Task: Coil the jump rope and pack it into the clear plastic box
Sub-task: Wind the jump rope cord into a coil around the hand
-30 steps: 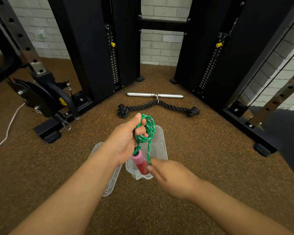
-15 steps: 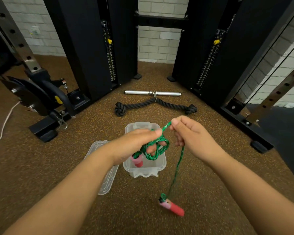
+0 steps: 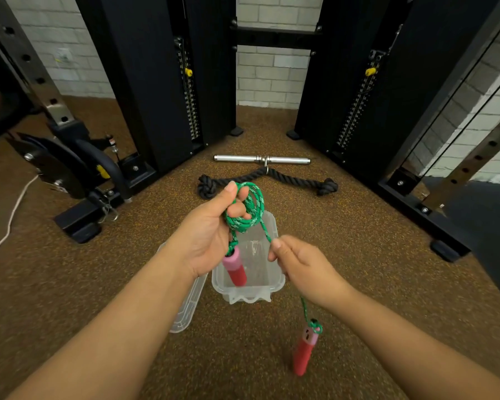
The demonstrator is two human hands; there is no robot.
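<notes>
Left hand [image 3: 211, 235] grips the coiled rope [image 3: 247, 210] above the box [image 3: 274, 284]. Right hand [image 3: 303, 265] pinches the free strand below-right; loose handle [image 3: 305, 352] apparently dangles, long axis near vertical.

Brown speckled rubber gym floor [image 3: 358, 284], running back to a white brick wall. Clear plastic box [image 3: 274, 287] sits open on the floor near the middle; its clear lid [image 3: 189, 307] lies flat just beside it, on the left. Further back, a chrome straight bar handle [image 3: 237, 158] and a black triceps rope [image 3: 289, 179] lie on the floor, joined at a ring. Black cable-machine towers [image 3: 145, 82] stand on the floor at the back, left and right, on rubber feet. Black machine base [image 3: 78, 223] at the left edge, a white cord [image 3: 10, 223] trailing beside it.
</notes>
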